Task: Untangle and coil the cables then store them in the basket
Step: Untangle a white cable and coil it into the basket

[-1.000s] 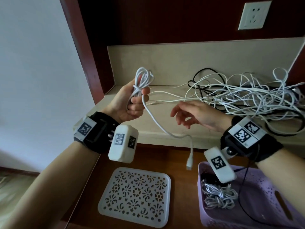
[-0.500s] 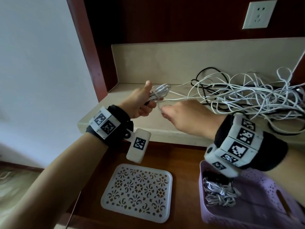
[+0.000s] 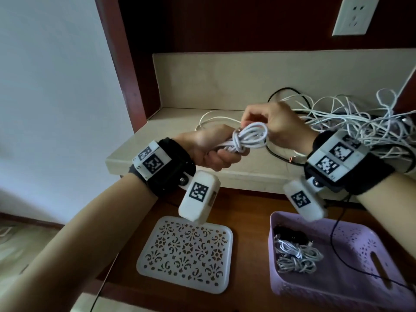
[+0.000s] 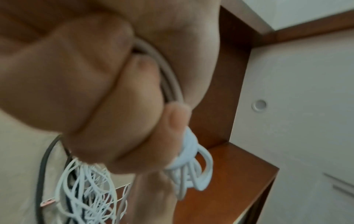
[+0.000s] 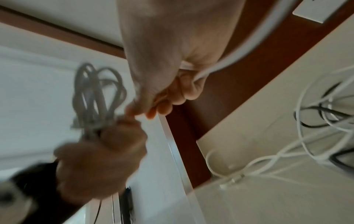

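Observation:
My left hand (image 3: 211,149) grips a coiled white cable (image 3: 249,137) above the beige ledge, its fingers (image 4: 122,109) curled round the bundle (image 4: 189,163). My right hand (image 3: 270,124) is just right of the coil and pinches the cable's loose end (image 5: 210,69) at the wrap. The bundle's loops (image 5: 95,97) stick up from my left fist. A tangle of white and black cables (image 3: 351,129) lies on the ledge at the right. The purple basket (image 3: 364,239) sits at lower right with coiled cables (image 3: 295,255) inside.
A white perforated tray (image 3: 186,251) lies on the wooden desk left of the basket. A wall socket (image 3: 353,16) is at the top right. A red-brown frame (image 3: 117,64) and white wall close off the left side. A thin black wire (image 3: 337,251) crosses the basket.
Both hands have risen and come toward me from the ledge. The hanging length of cable is now wound round the bundle, and my right hand has moved over to the coil's right end.

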Demonstrator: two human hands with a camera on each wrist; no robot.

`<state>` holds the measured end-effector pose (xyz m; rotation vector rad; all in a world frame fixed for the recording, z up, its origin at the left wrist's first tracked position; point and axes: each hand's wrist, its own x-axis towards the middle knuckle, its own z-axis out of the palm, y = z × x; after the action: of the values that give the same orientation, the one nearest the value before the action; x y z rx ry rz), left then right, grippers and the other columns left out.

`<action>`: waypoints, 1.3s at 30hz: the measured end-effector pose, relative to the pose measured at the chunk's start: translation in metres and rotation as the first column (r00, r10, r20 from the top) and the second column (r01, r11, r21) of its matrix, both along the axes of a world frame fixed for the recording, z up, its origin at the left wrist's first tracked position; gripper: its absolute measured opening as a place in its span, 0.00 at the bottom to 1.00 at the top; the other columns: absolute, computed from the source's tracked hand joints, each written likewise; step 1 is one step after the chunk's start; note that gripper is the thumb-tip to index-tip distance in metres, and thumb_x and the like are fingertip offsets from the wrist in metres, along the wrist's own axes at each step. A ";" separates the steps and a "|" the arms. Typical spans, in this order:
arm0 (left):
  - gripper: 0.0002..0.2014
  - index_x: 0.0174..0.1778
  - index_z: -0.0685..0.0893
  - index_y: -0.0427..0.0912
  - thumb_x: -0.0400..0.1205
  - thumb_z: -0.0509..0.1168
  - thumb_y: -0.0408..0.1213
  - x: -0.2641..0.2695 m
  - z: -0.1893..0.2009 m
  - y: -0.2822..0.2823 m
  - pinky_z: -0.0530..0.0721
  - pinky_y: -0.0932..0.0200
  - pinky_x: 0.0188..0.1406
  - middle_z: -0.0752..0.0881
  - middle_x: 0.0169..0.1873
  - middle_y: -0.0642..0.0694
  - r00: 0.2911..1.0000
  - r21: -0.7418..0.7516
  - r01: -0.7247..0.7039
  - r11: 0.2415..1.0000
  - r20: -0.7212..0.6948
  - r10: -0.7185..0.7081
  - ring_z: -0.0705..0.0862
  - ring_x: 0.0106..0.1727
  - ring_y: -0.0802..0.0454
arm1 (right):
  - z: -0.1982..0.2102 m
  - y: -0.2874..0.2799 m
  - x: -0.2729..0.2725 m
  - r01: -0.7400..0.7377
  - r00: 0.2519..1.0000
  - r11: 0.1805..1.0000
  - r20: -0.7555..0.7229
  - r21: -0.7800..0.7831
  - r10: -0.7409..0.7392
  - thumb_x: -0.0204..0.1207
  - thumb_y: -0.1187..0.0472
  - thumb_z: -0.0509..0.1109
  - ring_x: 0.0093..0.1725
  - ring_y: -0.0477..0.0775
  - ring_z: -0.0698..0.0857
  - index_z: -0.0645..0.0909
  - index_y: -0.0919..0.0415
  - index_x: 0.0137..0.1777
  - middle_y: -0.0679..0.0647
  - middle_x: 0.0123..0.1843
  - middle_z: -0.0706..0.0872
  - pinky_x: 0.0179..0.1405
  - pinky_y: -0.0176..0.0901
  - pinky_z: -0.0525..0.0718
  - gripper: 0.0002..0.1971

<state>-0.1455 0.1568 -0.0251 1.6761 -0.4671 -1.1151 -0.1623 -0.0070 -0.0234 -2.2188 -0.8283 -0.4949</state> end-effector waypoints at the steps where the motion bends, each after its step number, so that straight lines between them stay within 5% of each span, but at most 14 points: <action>1: 0.19 0.31 0.63 0.42 0.86 0.37 0.40 0.001 0.001 0.002 0.49 0.74 0.11 0.65 0.10 0.52 1.000 -0.042 -0.018 0.999 -0.004 0.018 0.59 0.08 0.63 | -0.008 0.002 0.001 0.022 0.999 1.000 0.029 0.010 -0.022 0.71 0.57 0.68 0.30 0.44 0.79 0.82 0.61 0.36 0.54 0.29 0.84 0.31 0.29 0.71 0.08; 4: 0.18 0.33 0.67 0.40 0.85 0.38 0.39 0.006 0.002 0.009 0.50 0.76 0.10 0.66 0.10 0.51 0.988 -0.170 -0.153 0.974 0.005 0.156 0.59 0.07 0.63 | -0.027 0.007 0.001 0.090 0.985 0.995 0.141 0.038 -0.095 0.75 0.58 0.59 0.26 0.44 0.76 0.82 0.62 0.41 0.49 0.25 0.80 0.29 0.23 0.70 0.12; 8: 0.13 0.32 0.66 0.42 0.80 0.42 0.39 0.018 0.010 0.023 0.50 0.73 0.07 0.66 0.13 0.52 0.918 -0.341 -0.393 0.854 -0.104 0.382 0.60 0.08 0.63 | -0.048 0.005 -0.001 0.190 0.982 0.973 0.018 -0.132 -0.189 0.83 0.67 0.60 0.22 0.37 0.75 0.82 0.64 0.51 0.39 0.24 0.70 0.25 0.24 0.67 0.09; 10: 0.13 0.31 0.65 0.42 0.79 0.42 0.38 0.022 0.008 0.024 0.51 0.74 0.07 0.66 0.14 0.51 0.877 -0.327 -0.477 0.816 -0.113 0.467 0.59 0.08 0.62 | -0.050 0.011 -0.007 0.217 0.969 0.950 0.165 -0.225 -0.182 0.81 0.67 0.61 0.21 0.36 0.76 0.83 0.66 0.48 0.39 0.24 0.74 0.22 0.22 0.63 0.09; 12: 0.16 0.30 0.66 0.41 0.81 0.39 0.38 0.024 0.001 0.022 0.52 0.76 0.07 0.67 0.14 0.50 0.843 -0.281 -0.522 0.805 -0.030 0.536 0.58 0.09 0.61 | -0.046 0.017 -0.012 0.212 0.952 0.903 0.288 -0.374 -0.105 0.77 0.62 0.58 0.19 0.50 0.79 0.84 0.65 0.41 0.50 0.24 0.82 0.20 0.30 0.65 0.13; 13: 0.17 0.30 0.67 0.41 0.82 0.39 0.38 0.024 -0.003 0.020 0.52 0.76 0.08 0.67 0.13 0.50 0.836 -0.253 -0.525 0.813 0.027 0.548 0.58 0.09 0.60 | -0.042 0.019 -0.013 0.226 0.940 0.856 0.334 -0.465 -0.067 0.74 0.63 0.58 0.18 0.57 0.78 0.82 0.64 0.37 0.53 0.23 0.82 0.21 0.32 0.66 0.12; 16: 0.20 0.28 0.67 0.40 0.83 0.40 0.38 0.021 -0.012 0.010 0.52 0.76 0.10 0.68 0.11 0.50 0.843 -0.157 -0.487 0.859 0.174 0.509 0.58 0.09 0.60 | -0.021 0.025 -0.021 0.263 0.874 0.678 0.468 -0.686 0.134 0.55 0.72 0.63 0.14 0.55 0.73 0.77 0.61 0.26 0.53 0.17 0.76 0.20 0.34 0.58 0.06; 19: 0.20 0.23 0.66 0.40 0.82 0.43 0.34 0.013 -0.016 0.001 0.51 0.75 0.14 0.68 0.11 0.51 0.895 -0.014 -0.362 0.932 0.274 0.351 0.58 0.10 0.60 | -0.001 0.030 -0.025 0.240 0.824 0.604 0.488 -0.760 0.287 0.58 0.67 0.57 0.17 0.53 0.76 0.78 0.57 0.25 0.49 0.19 0.77 0.19 0.33 0.59 0.10; 22: 0.21 0.17 0.69 0.45 0.78 0.48 0.34 0.010 -0.016 -0.001 0.52 0.76 0.11 0.66 0.13 0.54 0.987 0.124 -0.062 0.990 0.153 0.043 0.58 0.11 0.63 | 0.008 0.027 -0.017 0.133 0.846 0.748 0.467 -0.651 0.256 0.66 0.61 0.56 0.22 0.53 0.79 0.84 0.53 0.30 0.47 0.24 0.80 0.22 0.33 0.65 0.14; 26: 0.20 0.29 0.66 0.42 0.86 0.40 0.40 0.006 -0.018 0.002 0.52 0.75 0.11 0.65 0.12 0.53 1.000 0.158 -0.003 0.987 0.018 0.000 0.59 0.10 0.63 | 0.009 0.010 -0.005 0.029 0.967 0.951 0.248 -0.307 0.051 0.67 0.53 0.74 0.25 0.42 0.77 0.88 0.54 0.33 0.46 0.27 0.84 0.29 0.36 0.69 0.06; 30: 0.28 0.22 0.71 0.43 0.86 0.37 0.41 0.008 -0.022 0.005 0.54 0.77 0.09 0.66 0.11 0.52 0.994 0.071 0.040 0.997 -0.108 -0.033 0.60 0.08 0.63 | -0.010 0.008 0.001 -0.023 1.000 0.999 -0.002 -0.033 0.023 0.70 0.64 0.77 0.25 0.36 0.77 0.85 0.50 0.36 0.34 0.21 0.80 0.27 0.22 0.68 0.07; 34: 0.33 0.20 0.77 0.43 0.87 0.37 0.43 0.016 -0.023 0.014 0.56 0.78 0.07 0.68 0.09 0.50 0.987 -0.071 -0.073 0.995 -0.151 0.062 0.62 0.06 0.62 | -0.028 0.009 0.008 0.044 0.996 0.985 -0.075 -0.167 -0.058 0.75 0.68 0.64 0.25 0.32 0.79 0.82 0.68 0.34 0.45 0.25 0.79 0.26 0.26 0.70 0.10; 36: 0.27 0.27 0.75 0.39 0.87 0.39 0.41 0.018 -0.024 0.014 0.56 0.77 0.07 0.68 0.10 0.49 0.980 -0.135 -0.181 0.974 -0.114 0.166 0.62 0.07 0.62 | -0.034 0.013 0.007 0.108 0.978 0.974 -0.156 -0.198 -0.140 0.79 0.72 0.60 0.25 0.33 0.79 0.78 0.64 0.37 0.44 0.27 0.74 0.26 0.27 0.71 0.10; 39: 0.20 0.32 0.70 0.39 0.87 0.42 0.37 0.023 -0.027 0.012 0.54 0.75 0.05 0.70 0.11 0.50 0.930 -0.233 -0.364 0.902 -0.042 0.364 0.61 0.07 0.62 | -0.048 0.018 0.005 0.159 0.944 0.931 -0.226 -0.328 -0.241 0.84 0.63 0.55 0.31 0.41 0.76 0.78 0.59 0.45 0.43 0.32 0.75 0.29 0.31 0.68 0.11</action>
<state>-0.1226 0.1687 -0.0525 1.4776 -0.2598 -0.7499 -0.1572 0.0108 -0.0716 -2.6030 -0.5675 -0.1629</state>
